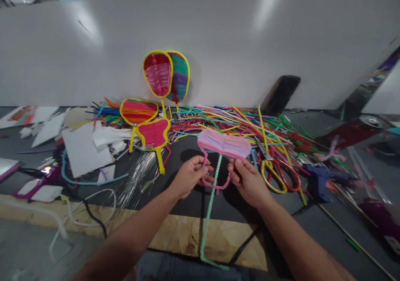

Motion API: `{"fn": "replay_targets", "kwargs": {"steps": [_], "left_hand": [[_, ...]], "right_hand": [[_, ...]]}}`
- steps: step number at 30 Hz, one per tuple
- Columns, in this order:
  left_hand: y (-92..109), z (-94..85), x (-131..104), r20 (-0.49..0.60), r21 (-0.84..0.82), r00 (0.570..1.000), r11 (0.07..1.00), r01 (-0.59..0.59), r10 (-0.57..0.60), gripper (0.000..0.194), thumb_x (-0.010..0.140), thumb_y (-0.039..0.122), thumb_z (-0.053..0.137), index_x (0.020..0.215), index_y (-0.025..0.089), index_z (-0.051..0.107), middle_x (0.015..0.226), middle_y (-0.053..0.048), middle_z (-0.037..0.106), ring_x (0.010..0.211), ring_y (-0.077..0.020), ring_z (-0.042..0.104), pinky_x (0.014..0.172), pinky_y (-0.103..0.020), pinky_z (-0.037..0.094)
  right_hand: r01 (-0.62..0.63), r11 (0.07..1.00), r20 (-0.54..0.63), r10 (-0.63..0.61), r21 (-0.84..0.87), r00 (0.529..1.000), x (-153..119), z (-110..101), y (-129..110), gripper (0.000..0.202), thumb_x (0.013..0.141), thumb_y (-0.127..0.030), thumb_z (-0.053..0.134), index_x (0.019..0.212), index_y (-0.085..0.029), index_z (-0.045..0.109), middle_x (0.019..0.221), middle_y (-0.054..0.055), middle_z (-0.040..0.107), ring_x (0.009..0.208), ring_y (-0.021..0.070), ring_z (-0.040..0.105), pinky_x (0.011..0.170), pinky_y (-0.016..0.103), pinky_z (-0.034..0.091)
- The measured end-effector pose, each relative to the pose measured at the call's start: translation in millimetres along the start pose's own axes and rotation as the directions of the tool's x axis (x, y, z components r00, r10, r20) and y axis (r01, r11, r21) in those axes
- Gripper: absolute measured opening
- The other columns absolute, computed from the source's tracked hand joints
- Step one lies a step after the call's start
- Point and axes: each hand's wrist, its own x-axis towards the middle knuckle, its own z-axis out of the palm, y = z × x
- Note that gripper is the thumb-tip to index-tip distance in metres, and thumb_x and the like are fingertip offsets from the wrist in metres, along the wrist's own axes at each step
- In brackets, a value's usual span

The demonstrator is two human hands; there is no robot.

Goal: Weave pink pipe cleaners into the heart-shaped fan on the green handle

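Note:
Between my two hands is a pipe-cleaner fan (pixel 223 142), its top wrapped in pink and lilac rows and its lower half a bare pink outline. A mint green pipe cleaner (pixel 210 206) runs down its middle and bends near the lower end. My left hand (pixel 192 176) pinches the outline's left side. On the right side, my right hand (pixel 246 179) grips the outline just below the wrapped part. Scissors (pixel 278 175) with red and yellow handles lie beside my right hand, blades partly among the pipe cleaners.
Loose pipe cleaners (pixel 215 116) are heaped at the back. Finished yellow-rimmed fans (pixel 158 73) lean on the grey wall, near a phone (pixel 283 93). A blue glue gun (pixel 318 183) and a red can (pixel 354 132) stand right; white card (pixel 86 152) lies left.

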Motion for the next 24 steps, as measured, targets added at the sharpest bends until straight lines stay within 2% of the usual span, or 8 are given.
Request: {"fn": "replay_targets", "kwargs": {"steps": [5,9,14,24], "left_hand": [[5,-5.9,1,0.057,-0.131,0.997,0.989,0.065,-0.058,0.026,0.072,0.029,0.068,0.091,0.014,0.059,0.079,-0.006,0.064,0.064,-0.0129,0.062,0.055,-0.023,0.051],[6,-13.0,4,0.141,-0.28,0.984,0.95,0.141,-0.104,0.02,0.077,0.027,0.064,0.089,0.012,0.062,0.069,-0.003,0.06,0.058,-0.0108,0.059,0.057,-0.025,0.051],[2,-14.3,4,0.234,-0.34,0.966,0.921,0.191,-0.114,0.014,0.08,0.025,0.061,0.087,0.013,0.061,0.061,0.0,0.056,0.052,-0.008,0.055,0.058,-0.024,0.05],[4,-12.1,4,0.218,-0.405,0.969,0.893,0.195,-0.113,0.013,0.086,0.021,0.051,0.09,0.012,0.06,0.065,-0.003,0.059,0.055,-0.0105,0.057,0.057,-0.026,0.052]], "right_hand": [[0.001,1.0,-0.007,-0.001,0.011,1.0,1,-2,-1,0.025,0.068,-0.037,0.072,0.078,-0.018,0.057,0.062,-0.003,0.058,0.04,0.0024,0.036,0.035,0.014,0.023],[-0.026,1.0,0.005,0.026,0.013,1.0,0,-2,-2,0.027,0.067,-0.036,0.073,0.078,-0.018,0.058,0.062,-0.003,0.058,0.039,0.0019,0.036,0.035,0.014,0.023],[-0.053,0.999,0.021,0.053,0.01,0.998,0,-1,-1,0.027,0.067,-0.037,0.073,0.079,-0.017,0.058,0.062,-0.003,0.057,0.039,0.0018,0.036,0.034,0.014,0.022],[-0.082,0.996,0.042,0.081,0.024,0.996,1,-3,3,0.028,0.067,-0.037,0.073,0.08,-0.017,0.059,0.061,-0.004,0.057,0.039,0.0018,0.036,0.036,0.014,0.024]]}}
